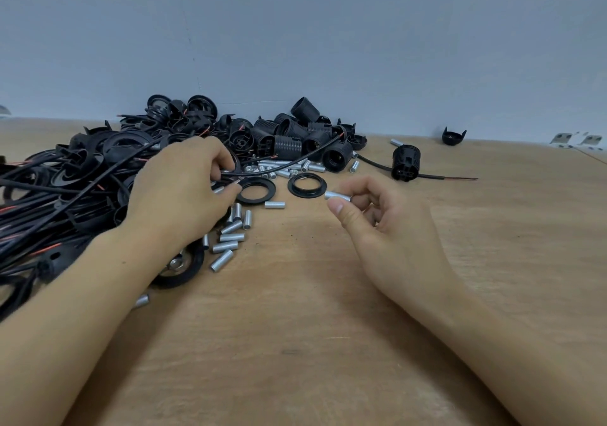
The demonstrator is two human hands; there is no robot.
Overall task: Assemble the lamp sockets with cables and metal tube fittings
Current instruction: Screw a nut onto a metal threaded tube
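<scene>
My right hand (387, 228) pinches a short silver metal tube (338, 195) between thumb and fingers, just above the wooden table (328, 327). My left hand (184, 192) reaches into the pile of parts and its curled fingers hold a black cable (282, 164) near a black ring (256, 195). A second black ring (307, 185) lies between my hands. Several loose silver tubes (230, 238) are scattered beneath and beside my left hand. A heap of black threaded lamp sockets (295, 139) stands behind.
Tangled black cables with red ends (49, 202) and black caps cover the left side. One socket with a cable through it (404, 162) stands apart at the right. A lone black cap (454, 135) and metal brackets (578, 139) lie at the far right by the wall.
</scene>
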